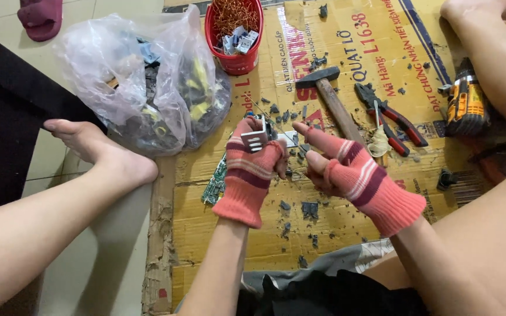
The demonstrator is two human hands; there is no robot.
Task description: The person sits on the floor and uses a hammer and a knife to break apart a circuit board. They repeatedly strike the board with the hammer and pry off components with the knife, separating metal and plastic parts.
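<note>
Both my hands wear striped pink knit gloves. My left hand (252, 169) grips a small silver metal part (256, 139) with slotted sides, held up over the cardboard sheet (218, 234). My right hand (346, 169) is beside it, index finger extended towards the part, the other fingers curled; whether it pinches a thin wire running from the part I cannot tell. A green circuit board (214, 186) lies on the cardboard just below my left hand.
A hammer (329, 96), red-handled pliers (390, 120) and an orange-black power tool (465, 99) lie on the cardboard. A red bucket (235, 55) holds copper wire. A clear plastic bag (147, 88) of scrap sits left. Bare legs flank both sides; small debris is scattered about.
</note>
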